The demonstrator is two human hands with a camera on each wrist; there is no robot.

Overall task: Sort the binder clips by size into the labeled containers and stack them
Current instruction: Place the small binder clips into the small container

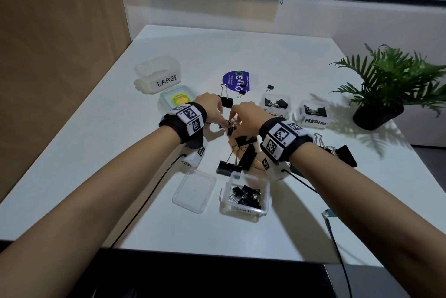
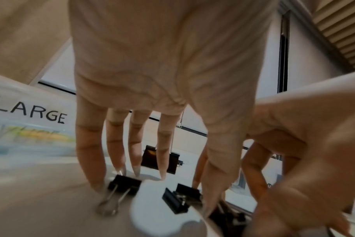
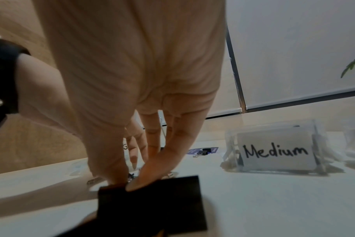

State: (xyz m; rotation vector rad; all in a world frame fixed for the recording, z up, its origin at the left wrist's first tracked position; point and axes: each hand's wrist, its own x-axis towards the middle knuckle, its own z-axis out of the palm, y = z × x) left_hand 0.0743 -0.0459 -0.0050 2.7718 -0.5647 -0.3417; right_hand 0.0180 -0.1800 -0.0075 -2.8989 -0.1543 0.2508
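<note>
Both hands meet mid-counter (image 1: 301,61) over loose clips (image 1: 230,126). Left hand (image 1: 209,104) fingers spread, tips down. Right hand (image 1: 248,114) fingers together on a clip; the hold itself is hidden, blurred.

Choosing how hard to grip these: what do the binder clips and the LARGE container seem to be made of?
Binder clips: matte black bodies, probably painted metal, with shiny silver wire handles. LARGE container: translucent, frosted, likely plastic; its far wall shows through.

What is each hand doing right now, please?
Left hand: open, fingertips down among small black metal binder clips.
Right hand: cannot be told.
</note>
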